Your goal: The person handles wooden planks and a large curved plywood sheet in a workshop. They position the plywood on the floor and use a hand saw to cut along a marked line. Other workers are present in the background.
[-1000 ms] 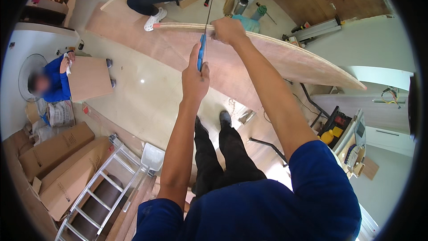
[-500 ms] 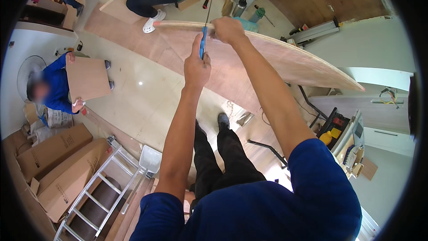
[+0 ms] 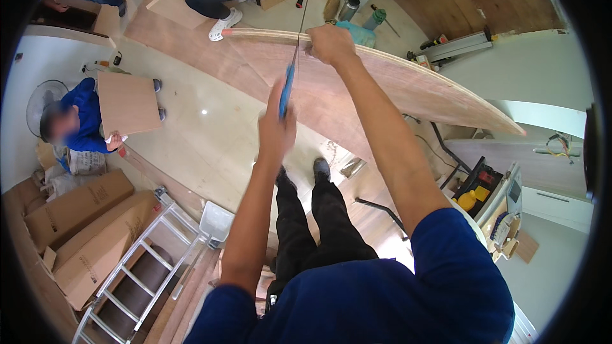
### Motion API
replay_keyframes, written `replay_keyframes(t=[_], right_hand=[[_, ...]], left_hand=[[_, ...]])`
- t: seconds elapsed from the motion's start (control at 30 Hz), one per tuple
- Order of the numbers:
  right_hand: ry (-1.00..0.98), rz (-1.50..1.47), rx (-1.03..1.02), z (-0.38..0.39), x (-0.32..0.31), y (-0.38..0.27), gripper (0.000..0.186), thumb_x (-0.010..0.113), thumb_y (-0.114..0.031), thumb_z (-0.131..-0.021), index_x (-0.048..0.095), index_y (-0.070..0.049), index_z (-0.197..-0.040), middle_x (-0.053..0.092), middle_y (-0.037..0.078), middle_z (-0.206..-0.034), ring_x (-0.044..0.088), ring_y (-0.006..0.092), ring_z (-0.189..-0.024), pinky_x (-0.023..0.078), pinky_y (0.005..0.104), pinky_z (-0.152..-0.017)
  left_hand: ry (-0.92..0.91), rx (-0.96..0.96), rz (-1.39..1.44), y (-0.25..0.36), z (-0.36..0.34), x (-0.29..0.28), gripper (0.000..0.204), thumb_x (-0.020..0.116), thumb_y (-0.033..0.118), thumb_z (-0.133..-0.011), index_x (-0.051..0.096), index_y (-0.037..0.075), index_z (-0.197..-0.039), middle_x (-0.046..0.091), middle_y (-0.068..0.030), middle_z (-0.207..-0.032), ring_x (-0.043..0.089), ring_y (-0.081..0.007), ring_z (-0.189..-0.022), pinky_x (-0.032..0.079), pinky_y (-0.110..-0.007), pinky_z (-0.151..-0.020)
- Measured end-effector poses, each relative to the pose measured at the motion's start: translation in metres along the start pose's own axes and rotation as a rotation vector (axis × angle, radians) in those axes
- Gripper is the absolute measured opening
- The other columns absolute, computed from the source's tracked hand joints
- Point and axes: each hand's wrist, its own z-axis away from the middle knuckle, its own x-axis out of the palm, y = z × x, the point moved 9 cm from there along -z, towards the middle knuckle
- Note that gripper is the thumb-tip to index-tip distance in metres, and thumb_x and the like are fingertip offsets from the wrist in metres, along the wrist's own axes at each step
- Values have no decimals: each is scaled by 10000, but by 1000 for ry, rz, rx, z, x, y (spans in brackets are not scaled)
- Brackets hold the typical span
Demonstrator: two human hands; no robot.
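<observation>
My left hand [image 3: 276, 124] is wrapped round the blue handle of a handsaw [image 3: 287, 92], slightly smeared by motion. The thin saw blade runs up and away from the handle and crosses the edge of a large plywood board [image 3: 395, 89]. Just right of the blade, my right hand [image 3: 332, 44] clasps the board's top edge, with its fingertips partly hidden. The board stands tilted across my front, its long edge sloping down to the right.
At left, a person in blue holds a square panel [image 3: 129, 103]; another in green sits beyond the board. An aluminium ladder [image 3: 137, 283] and cardboard boxes [image 3: 83, 210] lie at lower left. Bottles [image 3: 349, 7] stand behind the board, and a toolbox [image 3: 475, 191] is at right.
My left hand has pulled the saw down toward me, so the handle sits lower, away from the board's edge. My right hand keeps its hold. The person at left has shifted the panel slightly.
</observation>
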Motion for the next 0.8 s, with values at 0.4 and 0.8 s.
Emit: replay_keyframes(t=[0.4, 0.8], right_hand=[[-11, 26, 31, -3, 3, 5, 303, 804, -324, -840, 747, -143, -1075, 759, 133, -1055, 705, 349, -1064, 562, 495, -865], [-23, 39, 34, -1, -2, 2, 239, 744, -255, -836, 773, -151, -1049, 765, 134, -1047, 724, 354, -1028, 572, 491, -858]], left_hand=[[-67, -144, 22, 11, 123, -49, 619, 567, 5, -965, 409, 43, -1562, 537, -266, -1514, 597, -367, -1354, 506, -381, -1050], [23, -30, -22, -35, -9, 23, 607, 634, 80, -986, 428, 124, -1556, 675, -207, -939, 659, -268, -720, 540, -358, -703]])
